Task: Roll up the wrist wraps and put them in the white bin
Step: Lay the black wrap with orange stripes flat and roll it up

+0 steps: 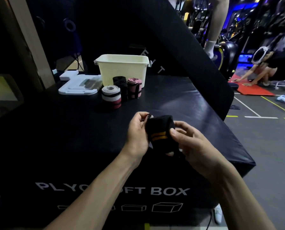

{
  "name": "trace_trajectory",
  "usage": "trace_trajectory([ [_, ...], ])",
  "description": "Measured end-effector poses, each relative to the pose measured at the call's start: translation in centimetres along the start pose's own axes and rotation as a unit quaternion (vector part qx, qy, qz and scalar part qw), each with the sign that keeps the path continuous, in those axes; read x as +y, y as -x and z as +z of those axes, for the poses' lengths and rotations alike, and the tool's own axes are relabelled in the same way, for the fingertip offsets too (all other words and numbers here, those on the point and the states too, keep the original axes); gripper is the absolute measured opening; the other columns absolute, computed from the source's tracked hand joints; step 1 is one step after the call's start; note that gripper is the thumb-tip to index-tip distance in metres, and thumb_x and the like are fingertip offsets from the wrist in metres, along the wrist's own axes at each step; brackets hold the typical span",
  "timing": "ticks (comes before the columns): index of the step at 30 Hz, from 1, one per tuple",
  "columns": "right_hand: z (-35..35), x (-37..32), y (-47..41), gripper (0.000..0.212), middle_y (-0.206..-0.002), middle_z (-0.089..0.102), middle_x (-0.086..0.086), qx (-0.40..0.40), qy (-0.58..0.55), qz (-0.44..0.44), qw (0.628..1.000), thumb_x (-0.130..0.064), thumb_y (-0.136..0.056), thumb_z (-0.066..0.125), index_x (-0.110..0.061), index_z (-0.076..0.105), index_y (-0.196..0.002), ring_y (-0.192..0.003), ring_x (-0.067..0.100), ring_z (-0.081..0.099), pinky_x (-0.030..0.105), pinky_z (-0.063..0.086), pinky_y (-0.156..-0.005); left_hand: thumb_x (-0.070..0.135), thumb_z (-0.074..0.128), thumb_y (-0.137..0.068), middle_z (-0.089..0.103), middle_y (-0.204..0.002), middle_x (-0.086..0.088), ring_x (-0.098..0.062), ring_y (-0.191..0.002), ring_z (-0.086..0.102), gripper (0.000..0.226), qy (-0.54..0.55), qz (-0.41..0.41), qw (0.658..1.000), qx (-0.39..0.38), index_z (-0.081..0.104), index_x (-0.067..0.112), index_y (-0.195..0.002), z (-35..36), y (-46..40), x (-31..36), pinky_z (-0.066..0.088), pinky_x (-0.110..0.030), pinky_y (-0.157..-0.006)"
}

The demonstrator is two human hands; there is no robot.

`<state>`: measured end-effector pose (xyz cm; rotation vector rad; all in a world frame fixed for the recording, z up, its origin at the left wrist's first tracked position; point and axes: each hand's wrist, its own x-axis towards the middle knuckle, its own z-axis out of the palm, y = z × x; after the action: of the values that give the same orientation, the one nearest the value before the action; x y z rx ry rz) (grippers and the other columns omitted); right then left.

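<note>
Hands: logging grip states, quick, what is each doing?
Left hand: grips the black wrist wrap.
Right hand: pinches the same wrap.

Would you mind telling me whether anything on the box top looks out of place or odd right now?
Nothing looks damaged or spilled. Three rolled wraps, white-and-red, black and pink, stand outside the white bin rather than in it. Both hands hold a black wrap with orange stripes.
</note>
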<state>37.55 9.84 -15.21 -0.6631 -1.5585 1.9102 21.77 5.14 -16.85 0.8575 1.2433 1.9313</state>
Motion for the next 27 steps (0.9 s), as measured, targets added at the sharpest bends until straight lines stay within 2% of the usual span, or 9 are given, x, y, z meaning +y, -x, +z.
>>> trace_trajectory([
  [3, 0.3, 0.2, 0.1, 0.039, -0.107, 0.070, 0.008, 0.075, 0.132, -0.088, 0.984, -0.032, -0.079, 0.079, -0.016, 0.065, -0.112, -0.094, 0.020, 0.069, 0.036, 0.055, -0.081, 0.013, 0.054, -0.106, 0.063, -0.080, 0.001, -0.018, -0.077, 0.057, 0.012, -0.064, 0.044, 0.996, 0.044, 0.057, 0.018, -0.096, -0.7, -1.0, -0.5, 0.048, -0.038, -0.072],
  [6, 1.5, 0.7, -0.2, 0.018, -0.099, 0.073, 0.002, 0.144, 0.263, -0.182, 0.936, -0.022, -0.093, 0.073, -0.019, 0.068, -0.111, -0.092, 0.013, 0.072, 0.026, 0.057, -0.079, 0.024, 0.056, -0.101, 0.062, -0.082, 0.004, -0.011, -0.075, 0.056, 0.008, -0.118, 0.090, 0.986, 0.074, 0.054, 0.024, -0.093, -1.1, -1.6, -0.9, 0.047, -0.034, -0.071],
  [9, 3.6, 1.9, -0.5, 0.026, -0.105, 0.068, -0.001, 0.184, 0.402, -0.239, 0.865, -0.022, -0.104, 0.049, -0.015, 0.064, -0.124, -0.096, 0.011, 0.065, 0.018, 0.047, -0.082, 0.014, 0.051, -0.105, 0.057, -0.084, 0.012, 0.001, -0.073, 0.053, 0.015, -0.221, 0.156, 0.956, 0.114, 0.051, 0.023, -0.094, -1.0, -1.6, -1.1, 0.044, -0.024, -0.074],
  [10, 4.1, 2.4, -0.5, 0.034, -0.107, 0.066, -0.002, 0.176, 0.424, -0.234, 0.857, -0.026, -0.103, 0.042, -0.015, 0.060, -0.129, -0.098, 0.012, 0.061, 0.020, 0.045, -0.084, 0.011, 0.050, -0.106, 0.056, -0.084, 0.013, 0.003, -0.075, 0.054, 0.014, -0.243, 0.172, 0.947, 0.123, 0.050, 0.020, -0.096, -1.0, -1.5, -1.1, 0.043, -0.021, -0.074],
  [14, 4.6, 2.7, -0.4, 0.050, -0.117, 0.065, -0.005, 0.141, 0.448, -0.169, 0.867, -0.053, -0.098, 0.038, -0.020, 0.046, -0.135, -0.108, 0.014, 0.061, 0.032, 0.047, -0.090, 0.012, 0.050, -0.106, 0.055, -0.085, 0.013, -0.002, -0.077, 0.053, 0.008, -0.281, 0.175, 0.936, 0.124, 0.050, 0.017, -0.099, -0.8, -0.8, -1.5, 0.043, -0.028, -0.074],
  [19, 2.7, 2.2, -0.3, 0.035, -0.103, 0.068, -0.015, 0.123, 0.442, -0.179, 0.871, -0.038, -0.096, 0.064, -0.027, 0.052, -0.127, -0.095, 0.002, 0.063, 0.015, 0.044, -0.078, 0.018, 0.058, -0.102, 0.062, -0.078, 0.009, -0.001, -0.066, 0.058, 0.014, -0.274, 0.118, 0.948, 0.110, 0.057, 0.021, -0.089, -0.8, -0.2, -1.3, 0.050, -0.027, -0.068],
  [22, 1.6, 1.8, -0.6, 0.034, -0.100, 0.071, -0.016, 0.125, 0.401, -0.208, 0.884, -0.031, -0.094, 0.070, -0.026, 0.059, -0.126, -0.093, -0.001, 0.065, 0.012, 0.047, -0.080, 0.012, 0.060, -0.102, 0.068, -0.079, -0.004, -0.005, -0.066, 0.065, 0.013, -0.146, 0.039, 0.985, 0.087, 0.064, 0.009, -0.090, -0.4, 0.3, -0.2, 0.052, -0.018, -0.056],
  [24, 1.0, 1.2, -0.8, 0.033, -0.101, 0.073, -0.008, 0.127, 0.321, -0.218, 0.913, -0.030, -0.093, 0.069, -0.022, 0.063, -0.123, -0.093, 0.004, 0.068, 0.019, 0.052, -0.083, 0.011, 0.060, -0.102, 0.072, -0.083, -0.011, -0.016, -0.071, 0.071, 0.013, -0.029, -0.029, 0.998, 0.038, 0.066, 0.008, -0.091, -0.2, 0.5, 0.7, 0.056, -0.024, -0.057],
  [27, 0.2, 0.9, -0.3, 0.038, -0.105, 0.074, 0.001, 0.092, 0.221, -0.228, 0.944, -0.027, -0.092, 0.066, -0.015, 0.064, -0.127, -0.093, 0.010, 0.068, 0.026, 0.055, -0.087, 0.014, 0.060, -0.102, 0.073, -0.082, -0.009, -0.017, -0.069, 0.072, 0.012, 0.003, -0.080, 0.996, -0.026, 0.067, 0.011, -0.093, -0.6, 0.4, 1.7, 0.055, -0.024, -0.054],
])
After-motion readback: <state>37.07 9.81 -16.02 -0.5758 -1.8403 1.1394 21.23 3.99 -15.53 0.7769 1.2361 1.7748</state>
